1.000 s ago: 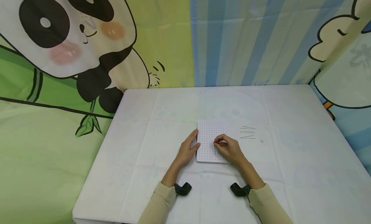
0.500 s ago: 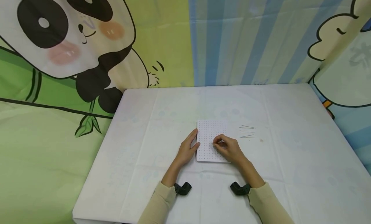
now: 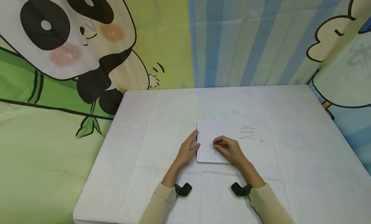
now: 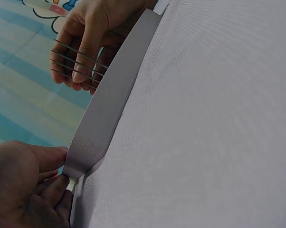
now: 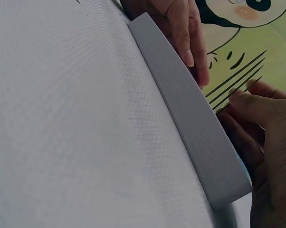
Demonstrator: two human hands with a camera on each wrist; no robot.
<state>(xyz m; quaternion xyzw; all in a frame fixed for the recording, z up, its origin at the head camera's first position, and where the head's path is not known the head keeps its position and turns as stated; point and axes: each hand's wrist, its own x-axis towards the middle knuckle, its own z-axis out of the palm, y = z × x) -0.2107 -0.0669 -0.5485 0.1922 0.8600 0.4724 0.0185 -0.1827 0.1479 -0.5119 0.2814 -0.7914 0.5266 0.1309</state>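
On the white-covered table, head view: white pegboard lies between the hands, long axis running near edge to far edge. Left hand: fingers fairly straight along the board's left edge, thumb spread from them, its tip at the same edge. Right hand: reaches in over the board's right edge, knuckles arched, fingertips drawn together above mid-board. Loose metal pins lie past the board's right edge, lengths mostly left to right, across its long axis; right hand nearer.

Left wrist view: standing metal pins rise in a row, roughly square to the board's top face. Right thumb and fingers are among them; exact contact unclear from this side.

Right wrist view: three parallel shafts visible. The held metal pin, closest to this camera, passes between right thumb and forefinger; read as a narrow pinch. Key relation: its axis matches its neighbours', upright to the board. Whether its lower end sits in a hole: cannot tell.
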